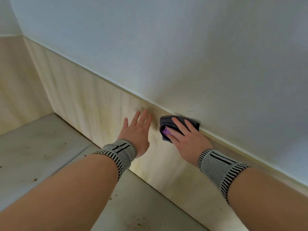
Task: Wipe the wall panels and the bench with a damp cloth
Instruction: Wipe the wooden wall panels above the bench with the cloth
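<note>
Grey, with a flash of purple in its folds, the cloth [176, 126] sits under my right hand [186, 139], pressed flat against the pale wood wall panels [86, 97] right up at their top edge. The fingers lie fairly straight over the bunched fabric, spread a little, pushing it onto the wood rather than wrapping round it. The cloth's upper corner touches the narrow trim strip [103, 75] that caps the panels and runs from about ten o'clock down to four o'clock across my view.

My left hand [136, 130] is just beside the cloth, at its nine o'clock, fingers straight and close together, thumb held apart, holding nothing. Its fingertips look to be resting on the panel, though from this angle I cannot be sure they touch.

Both wrists carry knitted grey bands with black stripes, the left wristband [119, 151] and the right wristband [220, 165].

Above the trim, the plain white wall [166, 39] fills the twelve o'clock part of the view. At seven o'clock lies the bench [41, 147], a pale flat surface meeting the foot of the panels, with a seam across it and small brown specks scattered on it. A second panelled wall [15, 84] closes the corner at nine o'clock.
</note>
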